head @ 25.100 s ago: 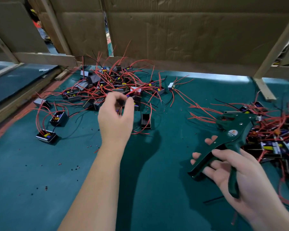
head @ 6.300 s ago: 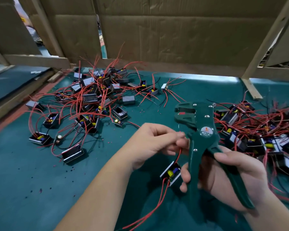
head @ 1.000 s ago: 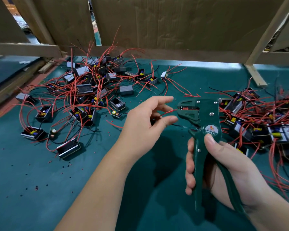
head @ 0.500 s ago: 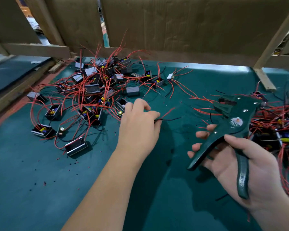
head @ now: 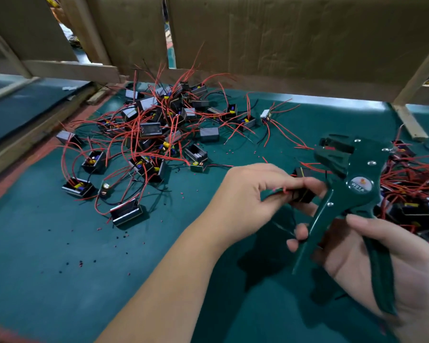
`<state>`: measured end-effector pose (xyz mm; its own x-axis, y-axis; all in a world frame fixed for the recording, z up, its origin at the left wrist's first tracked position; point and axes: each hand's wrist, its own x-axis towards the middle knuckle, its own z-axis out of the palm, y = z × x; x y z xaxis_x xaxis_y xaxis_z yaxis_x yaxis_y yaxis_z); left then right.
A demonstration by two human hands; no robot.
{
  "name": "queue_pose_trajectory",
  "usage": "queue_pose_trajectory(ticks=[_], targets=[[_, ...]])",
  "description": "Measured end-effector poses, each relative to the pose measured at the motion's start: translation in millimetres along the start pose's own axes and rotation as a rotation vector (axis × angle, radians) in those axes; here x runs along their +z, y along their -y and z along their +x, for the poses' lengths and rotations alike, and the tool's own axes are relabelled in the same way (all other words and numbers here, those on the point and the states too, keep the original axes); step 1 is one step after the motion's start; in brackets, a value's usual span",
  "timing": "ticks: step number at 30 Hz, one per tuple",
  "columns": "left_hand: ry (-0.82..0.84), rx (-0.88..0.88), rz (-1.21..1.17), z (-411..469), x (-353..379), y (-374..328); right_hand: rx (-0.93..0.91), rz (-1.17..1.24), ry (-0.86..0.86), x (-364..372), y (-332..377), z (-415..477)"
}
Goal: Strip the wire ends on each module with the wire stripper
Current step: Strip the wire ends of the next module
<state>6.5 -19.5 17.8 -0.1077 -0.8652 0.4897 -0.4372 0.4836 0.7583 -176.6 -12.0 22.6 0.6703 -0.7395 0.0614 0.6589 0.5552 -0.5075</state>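
The left grip [head: 253,194], a bare hand, is closed in a pinch on a small black module [head: 304,195], fingers on top and thumb beneath, with a short loop of red wire showing at the fingertips; the module is blurred, so its wire ends cannot be made out. Just to the right of this grip, the right grip [head: 382,263] holds the dark green wire stripper [head: 352,174] by its handles, with the fingers curled round the near handle and the thumb laid across the far one; the two handles stand spread apart. The stripper's head rises above and beyond the right grip, level with the module's far side, and whether module and tool touch cannot be told. Beyond and to the left of the left grip lies a tangled pile of modules [head: 156,134] with red and black wires on the green desk [head: 60,280]. A second heap of modules [head: 416,184] sits past the right grip, on its outer side. Small dark and red bits of insulation [head: 81,263] dot the desk left of the left forearm. A cardboard wall [head: 282,40] stands behind both grips.
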Motion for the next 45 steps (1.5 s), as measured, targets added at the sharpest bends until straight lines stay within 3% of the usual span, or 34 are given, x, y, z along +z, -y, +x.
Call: queue_pose_trajectory(ticks=[2,5,8,11,16,22,27,31,33,36,38,39,42,45], targets=[[0.031,-0.091,-0.036,-1.7,-3.0,-2.3,-0.01,-0.053,-0.028,-4.9,1.7,-1.3],[0.041,-0.248,0.089,-1.4,-9.8,-4.5,-0.143,-0.371,-0.177,-8.2,-1.3,-0.9],[-0.166,-0.453,0.411,2.9,-20.2,9.2,-0.417,-0.593,-0.268,-11.3,-4.7,2.4],[-0.267,-0.802,0.628,2.6,-32.4,23.0,-0.453,-0.58,-0.376,-14.1,-4.2,6.4],[-0.263,-0.976,0.786,-2.3,-43.7,37.7,-0.362,-0.526,-0.407,-15.6,-2.3,6.8],[-0.447,-0.856,0.766,-4.2,-60.6,52.1,-0.298,-0.485,-0.373,-15.7,-4.0,5.7],[-0.532,-0.915,0.702,-2.6,-70.6,62.2,-0.273,-0.43,-0.369,-16.1,-2.5,4.9],[-0.634,-0.701,0.612,-5.0,-74.5,63.8,-0.259,-0.386,-0.374,-16.8,-0.3,4.5],[-0.733,-0.542,0.441,-2.3,-72.4,58.5,-0.253,-0.374,-0.368,-15.8,-0.1,4.2],[-0.915,-0.51,-0.25,7.3,-67.9,42.5,-0.248,-0.367,-0.359,-13.2,-0.4,4.1],[-0.923,-0.498,-0.659,10.5,-66.4,36.7,-0.246,-0.363,-0.356,-11.9,-0.5,4.3],[-0.892,-0.481,-0.755,11.2,-65.9,34.6,-0.242,-0.36,-0.354,-11.2,-0.5,4.3],[-0.819,-0.426,-0.791,13.4,-59.1,29.0,-0.227,-0.355,-0.344,-9.5,-1.2,3.9],[-0.823,-0.364,-0.541,14.2,-46.3,24.0,-0.208,-0.358,-0.35,-7.7,-1.8,3.9]])
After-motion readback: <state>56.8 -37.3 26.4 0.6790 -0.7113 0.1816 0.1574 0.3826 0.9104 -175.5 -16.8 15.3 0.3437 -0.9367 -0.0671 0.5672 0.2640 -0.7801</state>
